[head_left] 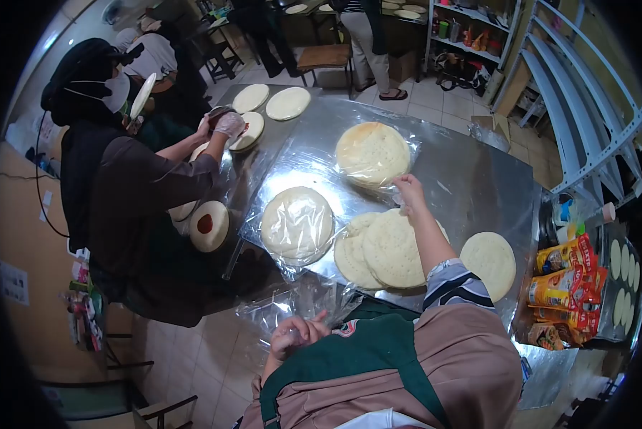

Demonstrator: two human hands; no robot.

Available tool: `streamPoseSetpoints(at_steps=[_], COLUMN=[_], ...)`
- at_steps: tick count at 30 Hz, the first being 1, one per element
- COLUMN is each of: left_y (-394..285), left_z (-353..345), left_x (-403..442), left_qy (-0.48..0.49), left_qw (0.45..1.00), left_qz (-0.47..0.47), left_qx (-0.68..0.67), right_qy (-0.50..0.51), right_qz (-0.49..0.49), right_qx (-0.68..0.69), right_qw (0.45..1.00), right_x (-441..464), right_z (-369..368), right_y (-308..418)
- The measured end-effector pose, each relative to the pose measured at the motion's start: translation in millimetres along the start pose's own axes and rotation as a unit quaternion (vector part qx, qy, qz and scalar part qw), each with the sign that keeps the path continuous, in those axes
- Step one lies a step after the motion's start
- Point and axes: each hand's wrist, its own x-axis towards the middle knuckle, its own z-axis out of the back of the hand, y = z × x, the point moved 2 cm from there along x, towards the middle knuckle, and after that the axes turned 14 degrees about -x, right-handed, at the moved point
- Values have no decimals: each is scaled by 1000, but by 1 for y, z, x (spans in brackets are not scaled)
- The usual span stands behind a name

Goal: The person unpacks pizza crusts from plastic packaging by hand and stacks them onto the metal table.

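Note:
My right hand (408,193) is closed at the near edge of a clear plastic bag (394,187), its fingers pinching the film. Inside that bag lies a round, browned pizza base (372,152). Low in front of my apron, my left hand (299,334) has curled fingers around crumpled clear plastic bags (264,312). Another bagged pizza base (297,225) rests on the steel table (471,171), left of centre. Beneath my right forearm are overlapping bare pizza bases (392,250), partly hidden by the arm. One more bare base (488,266) sits at the right.
At left, a co-worker (142,171) in dark clothes works with a gloved hand over a pizza base (248,132); one base (209,226) carries red sauce. Orange pouches (560,286) and a tray of small rounds (607,286) stand right. A metal rack (578,107) is beyond.

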Motion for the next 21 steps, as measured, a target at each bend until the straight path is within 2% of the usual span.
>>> streamPoseSetpoints(at_steps=[2, 3, 5, 6, 8, 9, 11, 13, 15, 16, 18, 19, 21], left_y=[0, -2, -4, -5, -5, -5, -4, 0, 6, 8, 11, 8, 2], left_z=[5, 8, 10, 10, 15, 18, 25, 41, 53, 42, 18, 17, 15], left_x=[2, 4, 9, 12, 16, 19, 26, 38, 55, 65, 78, 74, 66], left_qy=[2, -27, -59, -76, -90, -91, -124, -114, -187, -193, -394, -401, -411], left_qw=[999, 999, 998, 996, 994, 993, 989, 990, 968, 967, 916, 913, 909], left_qz=[19, 1, -18, -33, -49, -51, -6, 7, 125, 118, 65, 58, 29], left_qx=[-37, -24, -13, -35, -48, -49, -83, -81, -111, -114, -48, -51, -64], right_qy=[-50, -48, 79, 80, 160, 162, 152, 236, 378, 431, 519, 553, 548], right_qz=[112, 112, 140, 139, 228, 227, 390, 456, 467, 484, 517, 532, 534], right_qx=[104, 103, 303, 301, 418, 417, 231, 115, 76, 25, -82, -138, -142], right_qw=[987, 987, 939, 940, 865, 865, 878, 850, 796, 761, 676, 626, 628], right_x=[-11, -23, -52, -60, -76, -90, -131, -166, -207, -227, -256, -263, -274], right_z=[7, 14, 30, 35, 43, 45, 42, 33, 16, 8, -18, -30, -37], right_y=[20, 35, 72, 80, 98, 109, 134, 142, 148, 151, 141, 129, 119])
